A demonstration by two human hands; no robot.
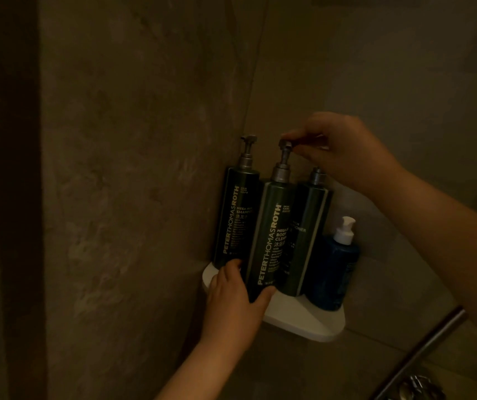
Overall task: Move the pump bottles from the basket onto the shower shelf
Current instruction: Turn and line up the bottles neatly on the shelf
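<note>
I am looking down into a dim shower corner where two stone-coloured walls meet. My right hand (344,151) reaches in from the right, fingers pressed together in a pinch on the metal pump head (285,145) of the middle bottle (271,238). My left hand (238,295) comes up from below and wraps the base of that same bottle, thumb on its front right and fingers curled round its left side, the grip closed snugly on it. The bottle is tall, dark green, and printed with pale vertical lettering; it leans slightly, its top tipped to the right.

All the bottles stand on a white corner shelf (303,321), which sits directly beneath my left hand's fingers. Just left of the gripped bottle, and behind it against the wall, stands a matching dark shampoo bottle (238,215), upright, its pump clear of my fingers. Just right of the gripped bottle stands a third matching bottle (308,235) marked as conditioner; its pump top is hidden under my right palm, and I cannot tell whether the hand touches it. Further right, at the shelf's outer end, is a shorter blue bottle (334,272) with a white pump, below my right wrist. The bottles crowd close together, sides touching or nearly so.

A metal bar (422,347) slants across the lower right corner, well apart from both hands.
</note>
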